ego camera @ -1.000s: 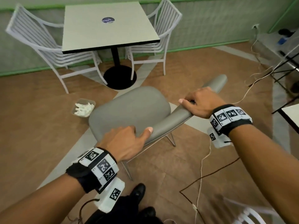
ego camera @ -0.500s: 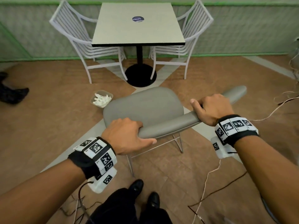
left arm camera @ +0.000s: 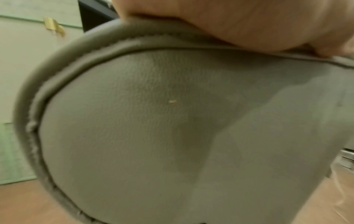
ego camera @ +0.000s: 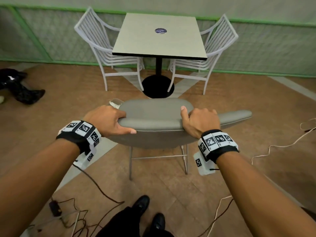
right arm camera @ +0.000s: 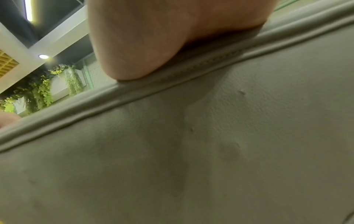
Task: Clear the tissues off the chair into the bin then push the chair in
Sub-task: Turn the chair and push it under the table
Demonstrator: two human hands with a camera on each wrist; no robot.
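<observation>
So the head cam gives the whole layout: the grey padded chair with thin metal legs (ego camera: 153,117) sits in the middle of the floor, its back toward the person, facing the pale square pedestal table with a black base (ego camera: 159,35) further off, with a gap of floor between them. The left hand (ego camera: 109,121) is wrapped over the left end of the chair's backrest, thumb on the near face and fingers curled over the top, and the right hand (ego camera: 199,121) grips the top edge further right the same way, thumb sticking up along the rim. The wrist cams don't show any of that layout, but they show what the head cam can't: the left wrist view is filled with the grained back panel of the chair (left arm camera: 172,121) and its stitched piping, with the left hand (left arm camera: 239,22) pressed on the rim, and the right wrist view shows the seam up close with the right hand (right arm camera: 153,37) clamped on it, plus ceiling lights and hanging greenery behind. A small clear bin with white tissues (ego camera: 115,102) peeks out on the floor just past the left knuckles, mostly hidden by the hand and chair. Two white wire-slat chairs (ego camera: 106,48) flank the table, cables (ego camera: 95,185) snake over the brown floor, and black shoes (ego camera: 142,204) are at the near edge.
</observation>
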